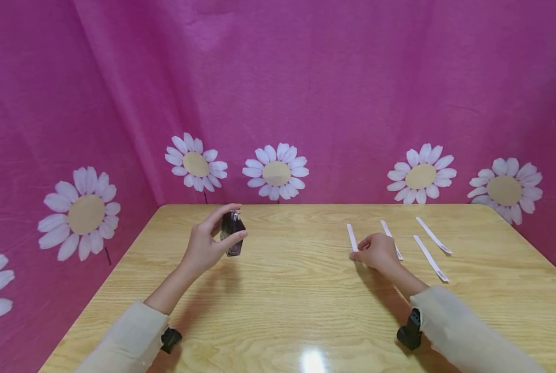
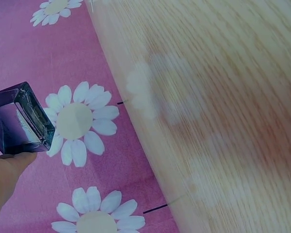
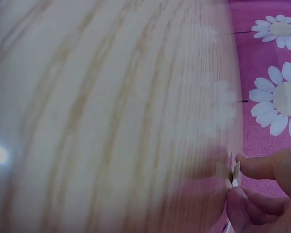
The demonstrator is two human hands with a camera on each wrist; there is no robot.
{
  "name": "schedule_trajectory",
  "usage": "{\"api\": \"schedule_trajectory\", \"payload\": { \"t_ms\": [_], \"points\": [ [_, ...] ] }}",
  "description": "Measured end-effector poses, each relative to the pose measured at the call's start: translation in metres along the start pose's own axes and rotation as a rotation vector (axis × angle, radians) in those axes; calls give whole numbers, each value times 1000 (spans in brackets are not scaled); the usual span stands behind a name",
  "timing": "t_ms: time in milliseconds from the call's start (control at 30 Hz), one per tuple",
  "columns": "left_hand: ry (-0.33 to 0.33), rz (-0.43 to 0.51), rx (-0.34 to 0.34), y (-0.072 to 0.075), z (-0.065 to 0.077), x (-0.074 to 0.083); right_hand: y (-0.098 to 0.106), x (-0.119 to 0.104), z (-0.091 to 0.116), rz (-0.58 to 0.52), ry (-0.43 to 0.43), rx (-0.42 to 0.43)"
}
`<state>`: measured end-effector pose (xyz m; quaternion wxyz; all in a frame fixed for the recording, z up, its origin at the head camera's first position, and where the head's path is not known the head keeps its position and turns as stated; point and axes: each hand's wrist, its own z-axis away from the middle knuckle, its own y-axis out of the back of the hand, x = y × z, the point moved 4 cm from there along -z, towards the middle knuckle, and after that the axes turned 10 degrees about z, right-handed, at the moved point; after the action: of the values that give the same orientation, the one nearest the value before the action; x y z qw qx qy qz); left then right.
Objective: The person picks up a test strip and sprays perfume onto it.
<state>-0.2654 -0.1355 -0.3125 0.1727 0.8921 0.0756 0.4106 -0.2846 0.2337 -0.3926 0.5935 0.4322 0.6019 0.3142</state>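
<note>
My left hand [image 1: 205,243] holds a dark, faceted glass perfume bottle [image 1: 232,235] upright above the table, with a finger on its sprayer top and the thumb along its side. In the left wrist view the purplish bottle [image 2: 24,121] appears tilted beside the thumb. Over on the right, my right hand [image 1: 378,251] pinches the near end of a white paper strip [image 1: 351,235] low over the tabletop. The right wrist view shows the pinched strip end [image 3: 235,172] between thumb and finger, slightly bent up.
Three more white strips lie right of the right hand: one partly behind it [image 1: 386,228], a longer one [image 1: 430,258] and one farther back [image 1: 433,234]. The wooden table [image 1: 282,290] ends at a pink curtain [image 1: 334,93] printed with daisies.
</note>
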Motion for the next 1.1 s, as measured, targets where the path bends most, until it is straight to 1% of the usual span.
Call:
{"api": "schedule_trajectory", "payload": {
  "t_ms": [200,300,533,733,900,1100],
  "points": [
    [9,-12,2,0,0,0,0,0,-1,36,13,19],
    [5,-16,2,-1,0,0,2,0,-1,47,22,13],
    [-9,-8,-1,-3,-2,0,2,2,-2,-2,-16,-27],
    [-13,-3,-3,-5,-2,-1,1,5,-4,-45,-27,-56],
    [-13,2,-8,-7,-3,-2,-1,8,-5,-131,-58,-115],
    [-6,4,-13,-8,-3,-2,-4,11,-5,-296,-116,-197]
  ]
}}
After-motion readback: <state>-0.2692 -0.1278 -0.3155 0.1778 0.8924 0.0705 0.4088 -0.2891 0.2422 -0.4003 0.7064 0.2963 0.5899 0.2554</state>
